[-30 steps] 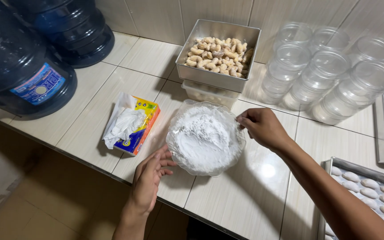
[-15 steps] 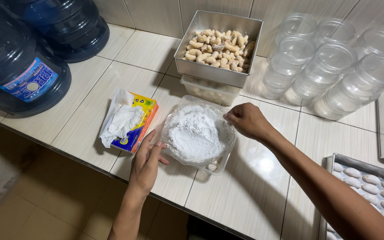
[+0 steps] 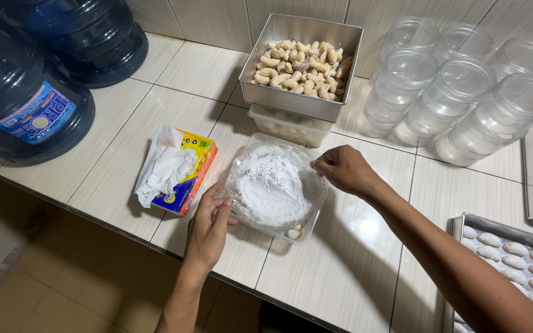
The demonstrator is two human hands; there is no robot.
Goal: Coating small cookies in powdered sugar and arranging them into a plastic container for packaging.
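A clear plastic container [image 3: 306, 223] full of white powder [image 3: 271, 188] sits on the tiled counter in front of me. My left hand [image 3: 208, 228] rests against its near left edge, fingers touching the rim. My right hand [image 3: 342, 169] is at the container's far right rim, fingers pinched together over the powder; whether they hold anything I cannot tell. One or two small pastry pieces [image 3: 293, 233] lie in the container's near right corner.
A metal pan of small baked pastries [image 3: 303, 68] stands on a plastic box behind the container. A tissue pack [image 3: 177, 172] lies to the left, two large blue water bottles [image 3: 26, 105] beyond it. Clear plastic jars [image 3: 464, 86] stand at the right, trays of pale pastries [image 3: 513, 259] near the edge.
The container looks more square than round as my view closed in. My left hand moved up from the counter edge to the container's rim. My right hand stayed at the far right rim.
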